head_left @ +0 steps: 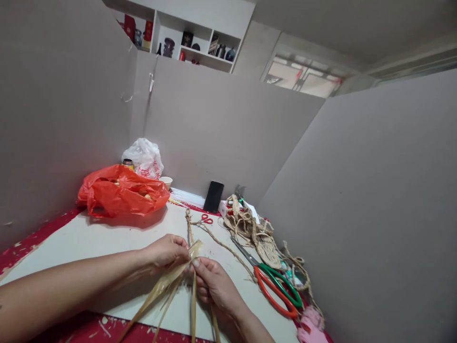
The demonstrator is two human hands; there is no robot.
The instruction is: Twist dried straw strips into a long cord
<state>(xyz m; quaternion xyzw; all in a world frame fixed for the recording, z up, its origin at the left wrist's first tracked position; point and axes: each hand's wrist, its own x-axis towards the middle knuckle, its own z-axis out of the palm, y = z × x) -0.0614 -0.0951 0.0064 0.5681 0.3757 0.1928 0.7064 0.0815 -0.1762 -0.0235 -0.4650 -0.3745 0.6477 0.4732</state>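
Note:
Both hands meet near the front middle of the white board. My left hand (pixel 169 251) is closed, its fingers pinching flat, pale yellow-brown plant strips (pixel 162 284). My right hand (pixel 216 285) also pinches the strips, its thumb beside the left fingertips. Several strips hang down from the hands toward the front edge. Beyond the fingers, a braided cord (pixel 189 224) runs away over the board, and a thin twisted cord (pixel 228 247) curves off to the right. The exact crossing of the strips between the fingers is hidden.
An orange-red plastic bag (pixel 123 193) lies at the left, with a white bag (pixel 144 157) behind. A dark phone (pixel 213 196) leans at the back near small red scissors (pixel 206 219). On the right are large scissors (pixel 274 290), woven fibre pieces (pixel 266 247) and a pink object (pixel 311 326).

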